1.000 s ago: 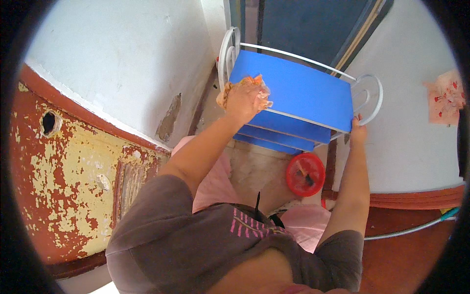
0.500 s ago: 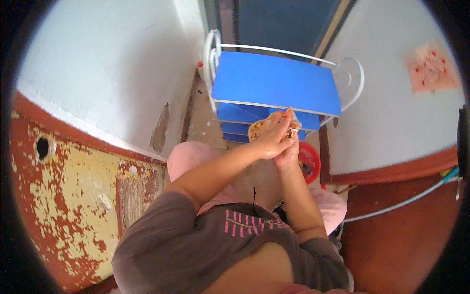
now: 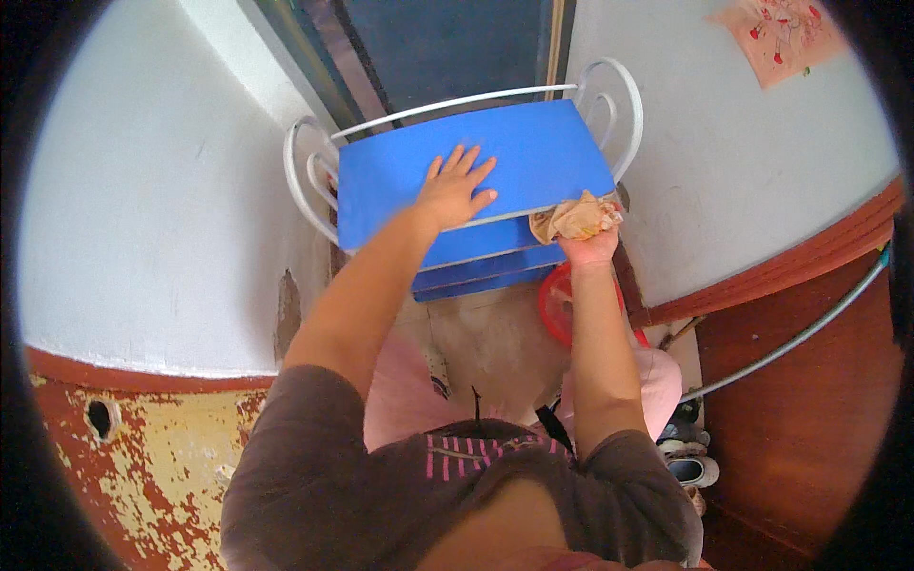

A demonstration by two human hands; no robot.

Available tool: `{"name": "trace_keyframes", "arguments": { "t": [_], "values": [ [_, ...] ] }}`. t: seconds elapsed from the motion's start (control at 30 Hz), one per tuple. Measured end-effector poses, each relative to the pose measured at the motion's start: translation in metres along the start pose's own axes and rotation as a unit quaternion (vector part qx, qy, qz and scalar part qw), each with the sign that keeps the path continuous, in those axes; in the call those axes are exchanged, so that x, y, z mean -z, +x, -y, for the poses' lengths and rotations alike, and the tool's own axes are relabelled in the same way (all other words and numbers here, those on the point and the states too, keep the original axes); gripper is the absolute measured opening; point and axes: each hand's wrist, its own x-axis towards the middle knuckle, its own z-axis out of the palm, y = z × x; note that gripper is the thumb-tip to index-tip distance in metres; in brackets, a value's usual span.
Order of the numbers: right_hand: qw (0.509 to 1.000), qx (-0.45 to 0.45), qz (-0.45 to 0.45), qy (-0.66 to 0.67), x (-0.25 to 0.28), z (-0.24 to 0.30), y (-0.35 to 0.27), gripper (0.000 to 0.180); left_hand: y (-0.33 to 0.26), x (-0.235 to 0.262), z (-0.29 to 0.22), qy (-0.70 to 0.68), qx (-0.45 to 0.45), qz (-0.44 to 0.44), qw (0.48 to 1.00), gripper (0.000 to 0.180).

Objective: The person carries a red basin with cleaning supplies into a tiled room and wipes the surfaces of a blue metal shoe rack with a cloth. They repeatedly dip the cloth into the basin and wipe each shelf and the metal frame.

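Observation:
A blue shelf rack (image 3: 533, 157) with white metal side loops stands against the wall ahead of me. My left hand (image 3: 455, 190) lies flat on its top board, fingers spread. My right hand (image 3: 586, 238) grips a crumpled tan cloth (image 3: 574, 218) at the top board's front right corner. Lower blue shelves (image 3: 486, 268) show beneath the top board.
A red round plastic object (image 3: 557, 305) lies on the floor under the rack. A white wall is on the left, with a peeling red and yellow surface (image 3: 124, 457) below it. A dark doorway is behind the rack. Shoes (image 3: 690, 462) sit at the lower right by a brown wooden panel.
My hands were together in front of the rack half a second ago. Now the left hand has gone onto the top board and the right holds the cloth at the corner.

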Motion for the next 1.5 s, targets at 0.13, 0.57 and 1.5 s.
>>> {"name": "trace_keyframes", "arguments": {
  "t": [0.13,0.57,1.5],
  "values": [
    [0.995,-0.085,0.034,0.048,0.009,-0.009,0.033,0.044,0.004,-0.016,0.001,0.003,0.017,0.011,1.000,0.057],
    [0.997,-0.057,0.043,-0.011,0.004,-0.046,0.036,0.069,0.006,-0.008,0.001,0.021,0.007,0.014,1.000,0.058],
    [0.957,-0.240,0.000,0.165,0.040,-0.227,0.094,0.062,0.017,0.007,-0.006,-0.020,0.011,0.033,0.999,0.063]
  ]
}}
